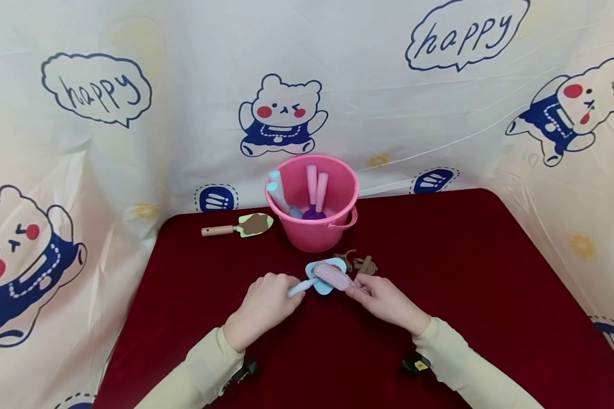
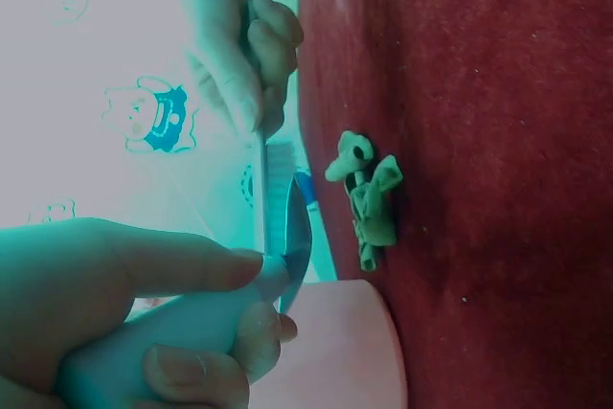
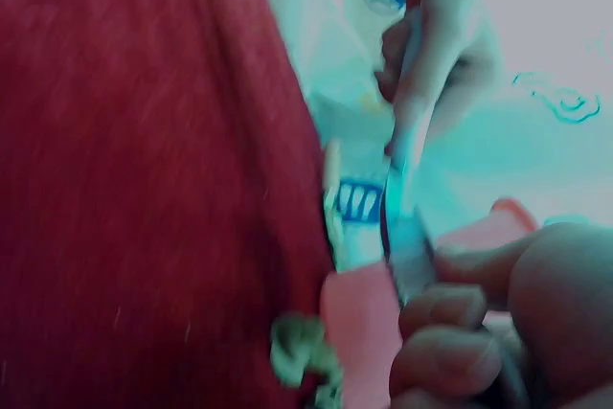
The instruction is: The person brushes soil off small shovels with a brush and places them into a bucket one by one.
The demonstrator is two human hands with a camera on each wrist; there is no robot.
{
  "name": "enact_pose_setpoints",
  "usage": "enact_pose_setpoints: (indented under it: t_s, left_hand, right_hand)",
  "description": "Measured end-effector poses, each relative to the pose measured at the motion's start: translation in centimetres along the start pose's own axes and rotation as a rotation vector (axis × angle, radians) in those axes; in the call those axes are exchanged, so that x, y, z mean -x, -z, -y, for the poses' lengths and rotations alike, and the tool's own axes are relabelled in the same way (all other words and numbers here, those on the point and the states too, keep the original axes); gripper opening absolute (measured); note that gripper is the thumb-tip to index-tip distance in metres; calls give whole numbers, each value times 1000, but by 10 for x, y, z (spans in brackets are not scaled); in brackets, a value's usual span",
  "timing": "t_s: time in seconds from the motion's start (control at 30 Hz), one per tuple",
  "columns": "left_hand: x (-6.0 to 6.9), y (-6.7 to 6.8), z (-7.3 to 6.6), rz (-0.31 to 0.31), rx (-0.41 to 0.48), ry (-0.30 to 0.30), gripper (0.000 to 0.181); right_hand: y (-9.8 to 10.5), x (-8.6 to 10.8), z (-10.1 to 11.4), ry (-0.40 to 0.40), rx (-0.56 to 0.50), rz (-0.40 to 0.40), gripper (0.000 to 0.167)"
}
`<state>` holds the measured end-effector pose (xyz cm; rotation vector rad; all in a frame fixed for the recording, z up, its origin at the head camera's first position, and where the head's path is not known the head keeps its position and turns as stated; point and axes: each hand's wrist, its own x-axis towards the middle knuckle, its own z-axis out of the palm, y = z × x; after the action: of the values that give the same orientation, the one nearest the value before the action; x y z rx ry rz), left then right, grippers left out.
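My left hand (image 1: pixel 268 301) grips the handle of a light blue toy shovel (image 1: pixel 323 288), raised over the table. Between the thumb and fingers of my right hand (image 1: pixel 386 299) is the handle of a lilac brush (image 1: pixel 331 275). The brush head lies across the shovel blade, covering part of it. In the left wrist view, the bristles of the brush (image 2: pixel 280 174) face the blade. A brown smear shows on the blade beside the brush. Crumpled brown pieces (image 1: pixel 366 265) lie on the table just beyond my right hand; they look greenish in the left wrist view.
A pink bucket (image 1: pixel 312 236) stands behind the hands, with light blue handles (image 1: pixel 276 190) and pink handles (image 1: pixel 312 182) sticking up inside. Left of it lies a wooden-handled trowel (image 1: pixel 254 224) with a brown-smeared blade. Dark red cloth (image 1: pixel 471 284) covers the table; a printed curtain hangs around.
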<state>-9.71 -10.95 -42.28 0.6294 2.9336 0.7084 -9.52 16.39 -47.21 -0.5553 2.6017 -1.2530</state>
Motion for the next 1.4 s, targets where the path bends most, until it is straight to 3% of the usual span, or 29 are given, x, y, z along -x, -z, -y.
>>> enact_pose_setpoints:
  t_s: [0.37, 0.57, 0.8, 1.03, 1.23, 1.4]
  left_hand:
    - [-4, -8, -2, 0, 11, 15, 16]
    - [-2, -9, -3, -25, 22, -2, 16]
    - [-2, -8, -4, -38, 11, -9, 21]
    - [-3, -7, -4, -45, 3, 1, 23]
    - [-2, -4, -4, -61, -3, -17, 21]
    - [-3, -3, -4, -64, 9, -28, 19]
  right_hand:
    - [-8, -1, 3, 41, -15, -15, 27]
    - [-5, 2, 2, 25, 38, -106, 30]
    - [-4, 2, 6, 20, 46, -132, 30]
    - [-8, 2, 9, 52, -5, -70, 29]
    - [-3, -1, 6, 3, 62, -117, 31]
    - [4, -3, 6, -13, 57, -136, 32]
